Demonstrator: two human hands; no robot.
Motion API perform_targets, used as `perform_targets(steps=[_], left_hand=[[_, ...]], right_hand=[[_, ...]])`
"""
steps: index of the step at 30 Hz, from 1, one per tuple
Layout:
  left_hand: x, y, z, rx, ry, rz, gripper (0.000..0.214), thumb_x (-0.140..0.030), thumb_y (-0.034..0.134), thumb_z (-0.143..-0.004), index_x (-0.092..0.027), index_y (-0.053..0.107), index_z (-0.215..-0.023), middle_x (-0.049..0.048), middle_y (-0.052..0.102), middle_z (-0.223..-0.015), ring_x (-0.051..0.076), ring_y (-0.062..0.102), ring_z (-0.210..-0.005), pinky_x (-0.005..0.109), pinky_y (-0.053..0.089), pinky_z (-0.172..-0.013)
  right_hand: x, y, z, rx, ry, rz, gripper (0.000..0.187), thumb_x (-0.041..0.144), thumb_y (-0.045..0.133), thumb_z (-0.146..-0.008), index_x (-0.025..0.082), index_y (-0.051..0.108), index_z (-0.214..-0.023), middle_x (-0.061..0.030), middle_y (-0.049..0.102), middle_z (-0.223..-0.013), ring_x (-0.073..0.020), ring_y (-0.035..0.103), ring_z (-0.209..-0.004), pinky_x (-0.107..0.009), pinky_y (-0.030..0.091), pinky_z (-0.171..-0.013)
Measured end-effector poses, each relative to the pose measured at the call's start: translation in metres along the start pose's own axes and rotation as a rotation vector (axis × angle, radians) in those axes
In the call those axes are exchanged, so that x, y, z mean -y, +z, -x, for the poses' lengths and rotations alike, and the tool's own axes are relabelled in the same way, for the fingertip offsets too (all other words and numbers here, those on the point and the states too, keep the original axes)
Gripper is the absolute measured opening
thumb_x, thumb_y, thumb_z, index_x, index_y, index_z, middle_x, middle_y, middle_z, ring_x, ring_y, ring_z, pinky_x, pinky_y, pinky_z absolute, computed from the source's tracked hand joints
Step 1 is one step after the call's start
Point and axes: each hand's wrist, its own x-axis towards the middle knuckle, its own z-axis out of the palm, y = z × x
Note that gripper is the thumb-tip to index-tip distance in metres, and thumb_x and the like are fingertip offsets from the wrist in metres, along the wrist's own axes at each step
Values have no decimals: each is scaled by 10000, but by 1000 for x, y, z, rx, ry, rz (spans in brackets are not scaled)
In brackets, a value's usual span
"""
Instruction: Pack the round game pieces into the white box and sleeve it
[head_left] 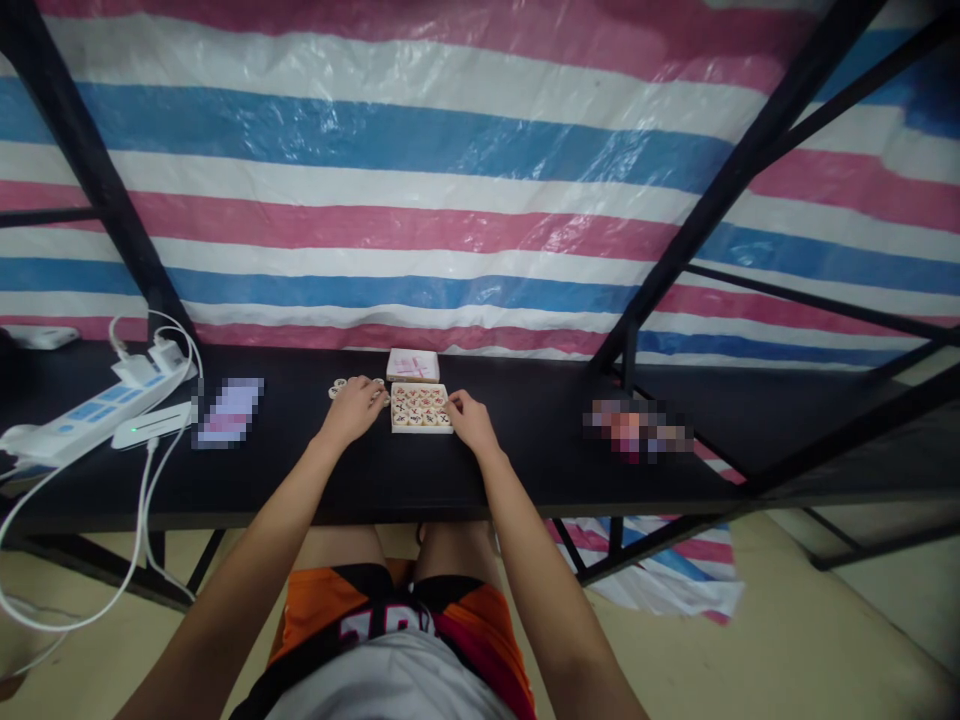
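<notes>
A small open box (421,408) filled with round pale game pieces marked in red and black lies on the black table (525,460). My left hand (354,406) rests just left of the box, fingers curled over loose pieces (338,387) on the table. My right hand (469,418) touches the box's right edge, its fingers bent in a pinch; what they hold, if anything, is too small to name. Behind the box lies its pink and white lid (412,365).
A white power strip (90,408) with plugs and cables lies at the table's left, beside a white device (150,425) and a blurred flat item (227,411). Another blurred object (637,428) sits to the right. Black frame bars (720,190) and a striped tarp (420,150) stand behind.
</notes>
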Motion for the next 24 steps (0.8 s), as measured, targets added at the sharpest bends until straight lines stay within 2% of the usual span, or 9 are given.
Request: perform_targets(steps=[3, 6, 10, 18, 21, 24], left_hand=[[12, 0, 1, 31, -185, -179, 311, -337, 447, -888, -156, 648, -1040, 144, 575, -1032, 288, 522, -989, 393, 426, -844], [16, -1, 3, 119, -267, -232, 312, -318, 444, -877, -158, 625, -1075, 146, 561, -1080, 288, 532, -1010, 382, 452, -826], [12, -1, 4, 179, -291, -188, 300, -287, 453, -864, -169, 595, -1101, 137, 547, -1135, 271, 550, -1035, 352, 477, -816], [15, -2, 4, 170, -303, -150, 241, -264, 486, -841, -193, 606, -1037, 118, 603, -1050, 275, 583, -990, 358, 487, -782], [11, -2, 3, 108, -246, -98, 228, -288, 502, -840, -187, 612, -1012, 107, 598, -1030, 252, 590, -937, 344, 481, -775], [0, 1, 3, 44, -8, 24, 236, -321, 496, -865, -187, 614, -1018, 88, 580, -1022, 218, 576, -940, 322, 468, -815]], right_hand=[[0, 0, 0, 9, 7, -7, 164, 261, 468, -827, 224, 605, -909, -24, 671, -791, -163, 598, -712, -238, 386, -663], [1, 0, 0, 9, 9, 1, 172, 271, 466, -832, 223, 605, -923, -23, 672, -797, -159, 597, -709, -234, 384, -662], [0, 0, 0, 11, 12, 16, 170, 274, 470, -837, 225, 607, -925, -23, 676, -807, -165, 601, -727, -235, 385, -663], [3, -2, 1, 19, 24, 17, 163, 261, 475, -839, 224, 607, -927, -28, 680, -815, -170, 610, -742, -241, 395, -674], [2, -1, 1, 15, 22, 13, 158, 256, 476, -842, 224, 604, -928, -28, 682, -825, -172, 613, -755, -245, 397, -684], [0, 0, 1, 6, 2, 25, 152, 256, 472, -851, 221, 604, -919, -31, 678, -830, -171, 607, -756, -250, 400, -690]])
